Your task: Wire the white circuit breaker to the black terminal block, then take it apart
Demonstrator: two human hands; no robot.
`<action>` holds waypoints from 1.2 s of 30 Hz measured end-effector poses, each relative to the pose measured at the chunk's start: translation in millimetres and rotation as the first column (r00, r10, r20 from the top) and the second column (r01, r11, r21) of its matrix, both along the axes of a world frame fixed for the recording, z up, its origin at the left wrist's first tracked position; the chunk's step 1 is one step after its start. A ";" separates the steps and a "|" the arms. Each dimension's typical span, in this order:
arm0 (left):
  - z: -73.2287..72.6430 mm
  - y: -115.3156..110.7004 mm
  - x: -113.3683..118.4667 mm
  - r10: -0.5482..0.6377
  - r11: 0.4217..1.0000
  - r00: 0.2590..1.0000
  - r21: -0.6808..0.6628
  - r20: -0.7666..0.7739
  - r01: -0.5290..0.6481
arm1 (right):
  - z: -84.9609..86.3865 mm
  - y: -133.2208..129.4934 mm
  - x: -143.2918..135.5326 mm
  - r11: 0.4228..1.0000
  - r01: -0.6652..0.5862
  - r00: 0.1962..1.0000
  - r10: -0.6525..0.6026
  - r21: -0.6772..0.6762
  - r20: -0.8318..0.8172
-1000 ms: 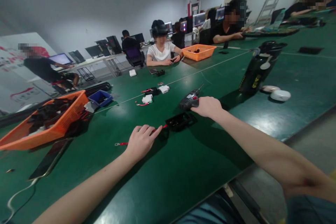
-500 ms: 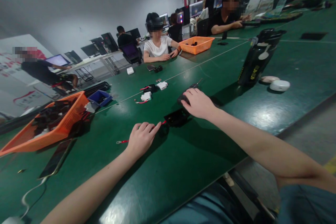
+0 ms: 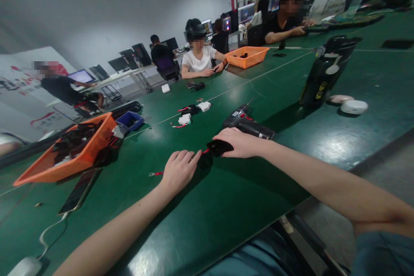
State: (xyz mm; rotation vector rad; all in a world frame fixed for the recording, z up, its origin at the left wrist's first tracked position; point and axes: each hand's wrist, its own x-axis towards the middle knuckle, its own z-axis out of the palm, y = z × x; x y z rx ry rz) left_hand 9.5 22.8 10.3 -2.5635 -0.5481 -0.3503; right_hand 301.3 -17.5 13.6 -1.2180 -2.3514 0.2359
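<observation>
My right hand is closed around the right end of a small black plastic part, low over the green table. A red wire with a metal ring terminal runs from beneath my left hand, and its red portion shows again between my fingertips and the black part. The left fingers are closed on that wire. A dark cordless drill lies just beyond my right hand, bit pointing away. Farther off are white blocks with red wires and a black piece.
To the left stand an orange basket of dark parts, a blue bin and a phone on a white cable. A black bottle and white case are at right. Across the table, a person in white sits by another orange basket.
My right hand has let go of the drill, moved nearer and taken hold of the black part. The left hand stays on the red wire. The view has shifted slightly.
</observation>
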 end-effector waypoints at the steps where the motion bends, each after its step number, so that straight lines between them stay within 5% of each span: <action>1: -0.5 0.0 -0.3 0.003 1.000 1.000 -0.001 0.001 -0.003 | -0.7 1.0 0.4 1.000 -0.007 1.000 0.007 -0.005 -0.008; 28: 1.0 -4.5 2.5 0.096 0.995 0.988 -0.012 0.125 -0.096 | -1.7 1.2 0.4 0.999 -0.042 0.999 0.042 0.002 -0.012; 36: 18.2 -12.5 -3.9 -0.100 0.991 0.989 -0.074 0.111 0.109 | 16.1 -5.1 3.9 0.996 0.034 0.998 -0.030 0.083 -0.052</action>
